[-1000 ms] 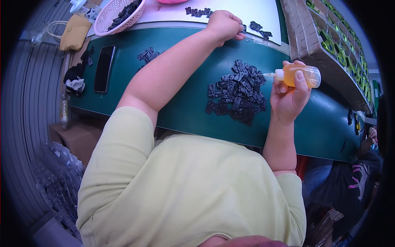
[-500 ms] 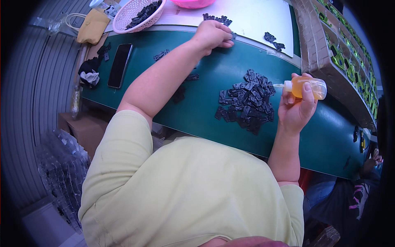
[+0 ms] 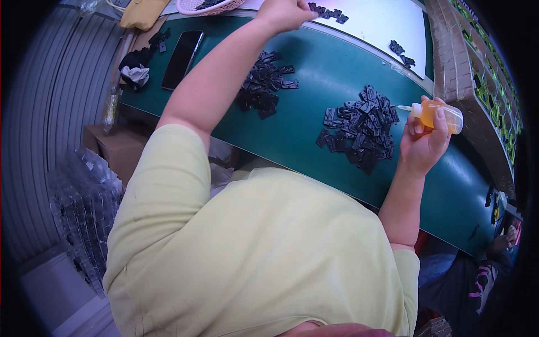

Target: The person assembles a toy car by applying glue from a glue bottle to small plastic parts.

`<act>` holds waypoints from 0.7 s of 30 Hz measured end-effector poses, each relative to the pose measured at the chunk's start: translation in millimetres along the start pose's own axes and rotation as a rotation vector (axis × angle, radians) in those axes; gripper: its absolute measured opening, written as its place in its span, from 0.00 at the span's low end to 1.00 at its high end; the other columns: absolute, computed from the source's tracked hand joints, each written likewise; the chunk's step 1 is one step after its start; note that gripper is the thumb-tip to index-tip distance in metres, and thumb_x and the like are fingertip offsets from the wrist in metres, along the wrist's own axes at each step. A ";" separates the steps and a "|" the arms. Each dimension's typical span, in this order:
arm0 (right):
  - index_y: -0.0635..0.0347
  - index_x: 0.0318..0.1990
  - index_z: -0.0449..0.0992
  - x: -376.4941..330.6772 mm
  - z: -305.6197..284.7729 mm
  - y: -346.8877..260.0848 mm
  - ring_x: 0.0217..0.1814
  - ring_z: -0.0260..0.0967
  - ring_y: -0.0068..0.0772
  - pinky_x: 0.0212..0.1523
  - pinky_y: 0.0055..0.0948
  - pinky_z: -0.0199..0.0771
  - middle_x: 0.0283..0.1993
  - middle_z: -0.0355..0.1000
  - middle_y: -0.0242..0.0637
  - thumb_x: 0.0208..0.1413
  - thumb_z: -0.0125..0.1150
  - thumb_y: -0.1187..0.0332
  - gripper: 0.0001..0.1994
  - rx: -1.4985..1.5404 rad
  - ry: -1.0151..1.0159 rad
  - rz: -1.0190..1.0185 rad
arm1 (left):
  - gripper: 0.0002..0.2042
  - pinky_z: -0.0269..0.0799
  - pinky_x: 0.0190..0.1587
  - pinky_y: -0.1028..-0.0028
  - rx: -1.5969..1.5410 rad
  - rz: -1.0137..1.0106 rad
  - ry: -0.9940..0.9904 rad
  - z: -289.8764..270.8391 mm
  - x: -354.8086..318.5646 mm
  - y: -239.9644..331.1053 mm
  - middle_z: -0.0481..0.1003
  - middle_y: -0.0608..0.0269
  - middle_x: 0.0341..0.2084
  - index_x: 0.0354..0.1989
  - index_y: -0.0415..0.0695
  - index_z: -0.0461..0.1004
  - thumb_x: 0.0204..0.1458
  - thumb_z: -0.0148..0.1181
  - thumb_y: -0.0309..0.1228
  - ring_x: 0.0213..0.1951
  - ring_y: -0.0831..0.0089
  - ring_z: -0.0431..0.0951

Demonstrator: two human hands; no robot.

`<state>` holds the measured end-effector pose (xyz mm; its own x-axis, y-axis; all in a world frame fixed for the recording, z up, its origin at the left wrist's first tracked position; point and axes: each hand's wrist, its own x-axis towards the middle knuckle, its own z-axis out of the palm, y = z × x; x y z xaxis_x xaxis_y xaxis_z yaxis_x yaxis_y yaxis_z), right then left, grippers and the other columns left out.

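Observation:
My right hand (image 3: 425,137) is wrapped round a small squeeze bottle (image 3: 442,116) of orange liquid, tipped on its side. Its thin nozzle points left, over the edge of a heap of flat black plastic pieces (image 3: 365,126) on the green table. My left hand (image 3: 281,16) reaches to the far side, fingers pinched together beside a short row of black pieces (image 3: 331,13) on the white board. Whatever those fingers hold, if anything, is hidden. Under my left forearm lies a second heap of black pieces (image 3: 264,84), partly covered by the arm.
A pink basket (image 3: 224,8) with black pieces stands at the far left. A phone (image 3: 183,59) and a dark cloth bundle (image 3: 135,67) lie at the left. More black pieces (image 3: 402,53) sit on the white board (image 3: 376,28). A cardboard rack (image 3: 466,84) borders the right; a person sits beyond.
My left hand has moved left and away along the row on the white board. The view has shifted, uncovering more of the left heap. My right hand keeps the bottle beside the right heap.

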<state>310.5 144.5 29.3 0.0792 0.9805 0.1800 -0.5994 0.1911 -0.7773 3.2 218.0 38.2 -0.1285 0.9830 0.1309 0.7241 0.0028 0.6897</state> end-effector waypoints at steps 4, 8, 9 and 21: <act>0.67 0.42 0.68 0.3 -0.7 2.5 0.16 0.57 0.18 0.19 0.16 0.60 0.35 0.71 0.49 0.50 0.59 0.68 0.14 -0.007 0.021 -0.004 | 0.10 0.72 0.30 0.75 0.079 0.001 -0.348 -11.0 -50.4 -3.7 0.76 0.59 0.28 0.34 0.36 0.75 0.44 0.64 0.27 0.29 0.74 0.76; 0.66 0.41 0.68 1.5 2.1 3.1 0.16 0.57 0.18 0.19 0.16 0.61 0.34 0.71 0.49 0.49 0.60 0.69 0.14 0.013 0.015 0.000 | 0.12 0.70 0.35 0.72 0.163 0.137 -0.423 1.2 -86.6 14.2 0.75 0.59 0.27 0.34 0.40 0.76 0.41 0.65 0.30 0.30 0.70 0.74; 0.66 0.41 0.69 1.7 2.2 3.4 0.16 0.57 0.18 0.19 0.16 0.61 0.34 0.71 0.48 0.49 0.60 0.69 0.14 0.006 0.018 -0.005 | 0.10 0.71 0.36 0.71 0.109 0.179 -0.442 10.6 -88.0 19.6 0.76 0.58 0.28 0.34 0.41 0.76 0.42 0.64 0.30 0.32 0.68 0.75; 0.63 0.39 0.69 3.8 -3.1 0.4 0.16 0.57 0.17 0.21 0.16 0.63 0.34 0.72 0.44 0.49 0.61 0.69 0.12 -0.025 0.043 -0.031 | 0.21 0.71 0.36 0.68 0.161 0.048 -0.377 104.2 -59.0 76.0 0.76 0.56 0.26 0.30 0.41 0.76 0.35 0.71 0.46 0.32 0.64 0.77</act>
<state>313.0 148.4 27.9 0.1315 0.9751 0.1784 -0.5760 0.2217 -0.7868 136.4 179.2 8.7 0.1438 0.9810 -0.1302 0.8239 -0.0458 0.5649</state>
